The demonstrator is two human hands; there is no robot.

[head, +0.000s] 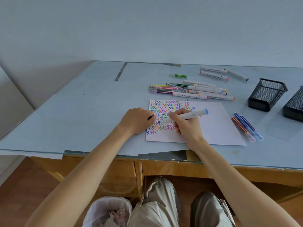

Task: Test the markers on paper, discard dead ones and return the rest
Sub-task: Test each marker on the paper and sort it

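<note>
Rows of test marks fill part of the paper (pixel 213 125); right hand (pixel 186 125) fingers pinch a white marker (pixel 185 116), left hand (pixel 137 120) curled, its hold unclear; many loose markers (pixel 203 90) remain, holders (pixel 267 94) apparently unfilled.

The right hand (pixel 185 126) grips a white marker (pixel 183 116) (blue end cap up), tip on the squiggle-covered paper (pixel 218 126). The left hand (pixel 137 120) rests curled on the sheet's left edge. Loose markers (pixel 196 90) lie beyond.
</note>
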